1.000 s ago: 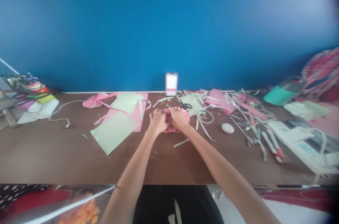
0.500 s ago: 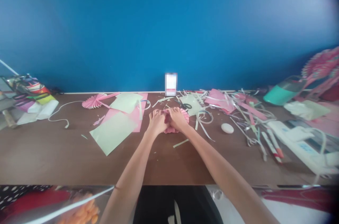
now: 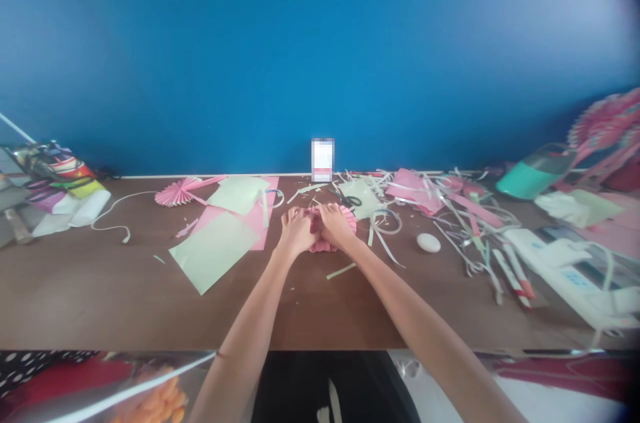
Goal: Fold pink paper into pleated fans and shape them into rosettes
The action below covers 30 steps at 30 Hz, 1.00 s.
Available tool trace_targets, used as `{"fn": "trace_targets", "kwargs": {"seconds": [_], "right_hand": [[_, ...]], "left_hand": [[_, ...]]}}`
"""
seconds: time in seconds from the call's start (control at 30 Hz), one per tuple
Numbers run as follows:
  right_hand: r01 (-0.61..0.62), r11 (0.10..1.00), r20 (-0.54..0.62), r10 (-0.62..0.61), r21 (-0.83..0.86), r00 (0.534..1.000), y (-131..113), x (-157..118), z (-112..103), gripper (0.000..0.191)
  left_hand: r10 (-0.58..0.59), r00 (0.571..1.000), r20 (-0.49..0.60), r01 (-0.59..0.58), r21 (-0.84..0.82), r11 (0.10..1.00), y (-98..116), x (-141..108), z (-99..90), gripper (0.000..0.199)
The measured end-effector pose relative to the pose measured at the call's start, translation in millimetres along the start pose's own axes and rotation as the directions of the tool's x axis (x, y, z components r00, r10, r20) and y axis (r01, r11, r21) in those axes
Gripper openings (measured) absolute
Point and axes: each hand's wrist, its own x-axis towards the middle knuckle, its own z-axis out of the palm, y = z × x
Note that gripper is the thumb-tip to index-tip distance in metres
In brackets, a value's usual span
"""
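Observation:
Both my hands are together over a pink pleated paper rosette [image 3: 349, 215] on the brown table. My left hand [image 3: 299, 226] is closed on its left side, fingers bent. From the right, my right hand [image 3: 334, 221] presses and grips the folds with curled fingers. Pink pleats show at the right and below the hands; the rosette's middle is mostly hidden. Just behind my right hand lie black-handled scissors [image 3: 351, 200]. A thin pale paper strip [image 3: 341, 271] rests in front of the rosette.
Left are pale green sheets [image 3: 215, 253] over pink paper, and a pink paper fan [image 3: 177, 192]. Right lie tangled paper strips, a tape roll [image 3: 387, 221], a white oval object [image 3: 429, 243], markers [image 3: 511, 276] and a white power strip [image 3: 565, 276]. A blurred-out upright screen [image 3: 323, 159] leans on the blue wall.

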Motion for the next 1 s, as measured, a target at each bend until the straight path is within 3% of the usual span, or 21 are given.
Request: {"fn": "trace_targets", "kwargs": {"seconds": [0.17,0.53,0.67,0.9,1.0], "right_hand": [[0.009,1.000,-0.044,-0.009,0.000,0.999,0,-1,0,0.044],[-0.001,0.997,0.022,0.003,-0.073,1.000,-4,1,-4,0.038],[0.059,0.992,0.050,-0.054,-0.110,0.997,-5,0,-9,0.040],[0.083,0.996,0.037,-0.084,0.032,0.996,10,-12,-46,0.046],[0.051,0.991,-0.046,-0.046,0.124,0.998,22,-17,-65,0.035]], "left_hand": [[0.005,1.000,-0.008,-0.005,0.004,1.000,0,0,0.0,0.040],[0.012,1.000,-0.010,-0.012,0.000,1.000,-2,1,1.3,0.040],[0.003,1.000,-0.020,-0.003,-0.007,1.000,-2,1,1.7,0.041],[0.012,1.000,0.000,-0.012,0.010,1.000,-7,1,3.1,0.043],[-0.001,1.000,0.030,0.000,0.009,1.000,-9,2,2.7,0.042]]}}
